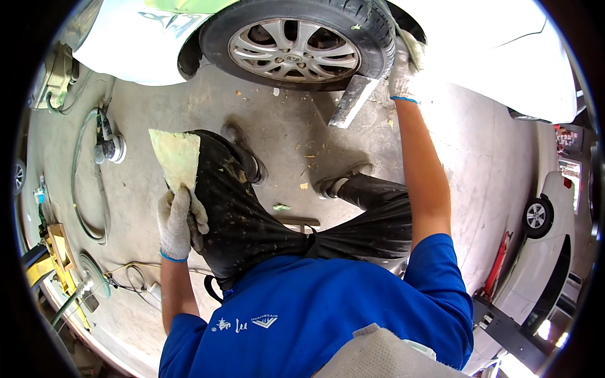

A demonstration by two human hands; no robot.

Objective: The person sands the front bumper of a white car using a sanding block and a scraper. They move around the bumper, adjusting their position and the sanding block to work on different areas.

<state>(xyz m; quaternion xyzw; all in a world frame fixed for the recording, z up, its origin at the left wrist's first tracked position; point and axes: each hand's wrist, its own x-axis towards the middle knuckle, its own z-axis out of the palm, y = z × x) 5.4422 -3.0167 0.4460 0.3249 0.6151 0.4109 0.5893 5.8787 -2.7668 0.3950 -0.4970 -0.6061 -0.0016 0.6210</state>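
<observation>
My left hand [178, 222], in a white knit glove with a blue cuff, is closed round the handle of a putty knife [176, 157]. Its wide blade points up and is coated with pale yellow-green filler. My right hand [405, 74], gloved the same way, reaches to the wheel arch edge beside the car tire [383, 47]. A greyish-green patch or strip shows by its fingers; I cannot make out what it is or whether it is held. The fingers are mostly hidden. The silver alloy wheel [293, 50] sits left of that hand.
A grey block [354, 101] leans at the tire's foot. White car panels [498, 57] flank the wheel. A sander [109, 146] with a hose lies on the floor at left. A red jack [498, 264] and a white vehicle [548, 233] stand at right.
</observation>
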